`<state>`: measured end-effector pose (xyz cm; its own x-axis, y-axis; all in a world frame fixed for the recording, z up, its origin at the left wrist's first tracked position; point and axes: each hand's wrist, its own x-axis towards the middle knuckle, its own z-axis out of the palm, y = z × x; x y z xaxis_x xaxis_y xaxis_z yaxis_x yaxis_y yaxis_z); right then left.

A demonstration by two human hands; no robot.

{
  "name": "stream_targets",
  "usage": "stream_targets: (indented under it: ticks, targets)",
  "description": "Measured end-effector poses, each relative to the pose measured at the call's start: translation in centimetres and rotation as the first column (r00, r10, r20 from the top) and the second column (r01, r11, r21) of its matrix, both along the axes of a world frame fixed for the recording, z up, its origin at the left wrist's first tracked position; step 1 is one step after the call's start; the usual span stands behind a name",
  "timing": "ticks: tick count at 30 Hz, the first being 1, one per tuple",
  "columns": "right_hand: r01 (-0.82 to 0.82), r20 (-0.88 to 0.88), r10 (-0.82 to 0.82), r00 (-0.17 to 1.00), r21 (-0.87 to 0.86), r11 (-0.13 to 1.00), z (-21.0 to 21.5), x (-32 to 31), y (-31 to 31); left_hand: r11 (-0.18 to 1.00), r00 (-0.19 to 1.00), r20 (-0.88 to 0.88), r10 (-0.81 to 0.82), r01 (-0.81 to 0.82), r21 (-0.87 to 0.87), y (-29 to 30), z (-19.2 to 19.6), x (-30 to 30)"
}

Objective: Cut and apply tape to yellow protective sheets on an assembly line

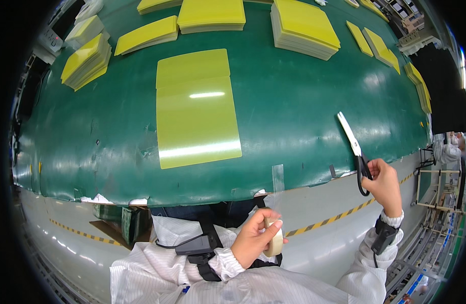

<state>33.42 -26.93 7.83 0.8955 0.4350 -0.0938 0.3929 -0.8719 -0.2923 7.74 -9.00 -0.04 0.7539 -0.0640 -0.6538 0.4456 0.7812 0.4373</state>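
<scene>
My left hand [257,237], near the table's front edge, is closed round a cream-coloured roll of tape [276,244]. From the roll a clear, finely striped tape strip [277,177] runs up onto the edge of the green table [273,116]. Off to the right, my right hand [385,185] pinches the black handles of a pair of scissors [355,147]. The white blades appear closed and point away from me over the table. Left of the middle lies a flat yellow sheet [197,116], with a line across its upper part; whether it is two overlapping sheets I cannot tell.
Several stacks of yellow sheets line the far side, among them a tall stack [306,28], a wide stack [211,15] and a left stack [87,61]. Smaller yellow pieces [377,43] lie far right. A box with dark green contents [134,223] stands below the front edge.
</scene>
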Motion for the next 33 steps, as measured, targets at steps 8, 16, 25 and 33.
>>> stream_targets:
  ticks: [8, 16, 25, 33]
  targets:
    - [0.153, -0.394, -0.114, 0.912, 0.068, 0.986, 0.7, -2.8, -4.1, 0.999, 0.999, -0.029, -0.013, 0.013, -0.031, -0.2, 0.0, 0.3]
    - [-0.374, -0.685, 0.302, 0.663, 0.046, 0.926, 3.8, -4.5, -4.2, 1.0, 1.0, -0.022, 0.009, -0.01, -0.019, -0.5, -0.8, 0.0]
    - [-0.668, -0.768, 0.43, 0.475, 0.005, 0.745, 0.9, -2.5, 0.4, 1.0, 1.0, -0.003, -0.002, 0.002, -0.022, -0.8, -0.6, 0.4]
    - [-0.766, -0.761, 0.497, 0.417, 0.001, 0.643, 0.7, -2.2, 4.7, 0.998, 0.998, -0.011, 0.06, -0.06, 0.012, -0.8, -0.4, 0.4]
